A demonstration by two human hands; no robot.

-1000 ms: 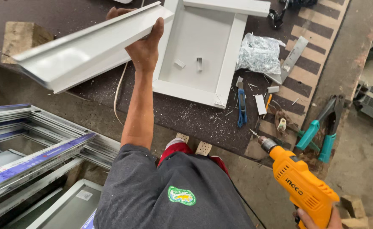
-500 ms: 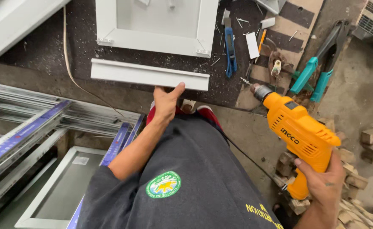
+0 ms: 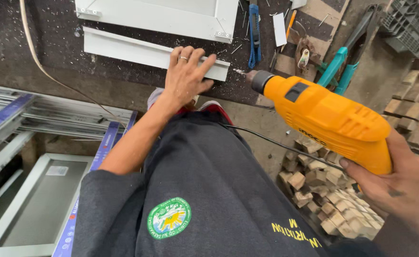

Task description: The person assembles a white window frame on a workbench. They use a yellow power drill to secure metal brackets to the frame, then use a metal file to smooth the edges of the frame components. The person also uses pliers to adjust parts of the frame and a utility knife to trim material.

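A white metal profile [image 3: 142, 51] lies flat on the dark surface [image 3: 38, 62], running from far left to the middle, its right end just short of the drill tip. It is pressed down by the left hand [image 3: 186, 71], whose fingers are spread flat across the strip near that end, apparently so that the piece is kept from sliding; nothing is enclosed in the hand. A ring is worn on one finger.

An orange power drill [image 3: 326, 116] is gripped by the right hand [image 3: 400, 188] at the near right, the fingers wrapped tightly round the handle. The bit [image 3: 240, 72] is aimed leftward at the end of the profile, very near it; whether it touches cannot be told. A black cord [image 3: 276, 143] trails from the drill across the dark trousers.

Just beyond the profile a white framed panel [image 3: 171, 16] is laid flat. To its right a blue utility knife [image 3: 253, 33], scattered screws and metal shavings are seen, and farther right teal-handled shears [image 3: 340, 66]. At the left, aluminium frames [image 3: 33, 119] are stacked below the surface edge. Small wooden blocks [image 3: 323, 190] are heaped on the floor at the right.
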